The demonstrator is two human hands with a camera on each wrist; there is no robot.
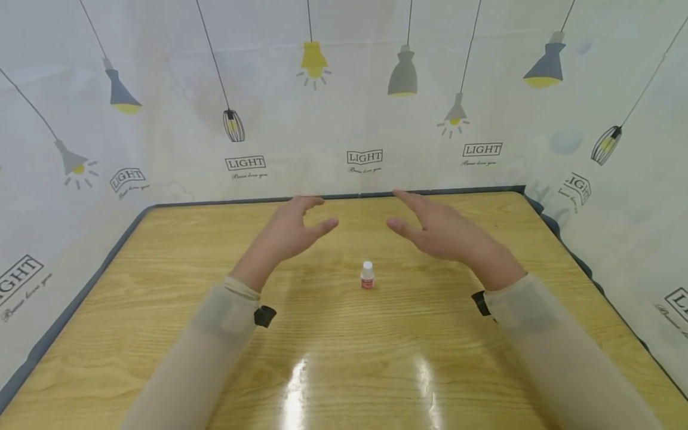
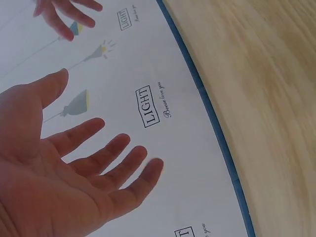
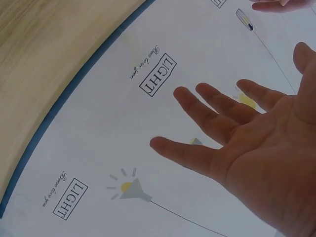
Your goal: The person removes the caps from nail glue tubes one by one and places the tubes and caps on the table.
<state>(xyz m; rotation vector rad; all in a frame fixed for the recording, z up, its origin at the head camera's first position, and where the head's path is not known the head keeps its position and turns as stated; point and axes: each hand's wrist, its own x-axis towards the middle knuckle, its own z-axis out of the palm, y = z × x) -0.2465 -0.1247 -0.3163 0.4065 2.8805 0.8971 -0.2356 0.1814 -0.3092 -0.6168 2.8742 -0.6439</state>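
Note:
A small white-capped bottle (image 1: 367,276) with a red and white label stands upright near the middle of the wooden table. Beyond it and to its left, my left hand (image 1: 292,230) hovers with nothing in it. In the left wrist view that left hand (image 2: 74,168) has its fingers spread and slightly bent, palm showing. My right hand (image 1: 443,230) is raised on the other side, likewise holding nothing. Its fingers lie apart in the right wrist view, where the right hand (image 3: 256,143) shows its palm. Neither hand touches the bottle.
The wooden table (image 1: 333,346) ends at a dark blue edging (image 1: 204,202) along its back and sides. Behind rises a white backdrop (image 1: 301,131) printed with hanging lamps and "LIGHT" lettering. Black straps (image 1: 265,316) show at the cuffs of both pale sleeves.

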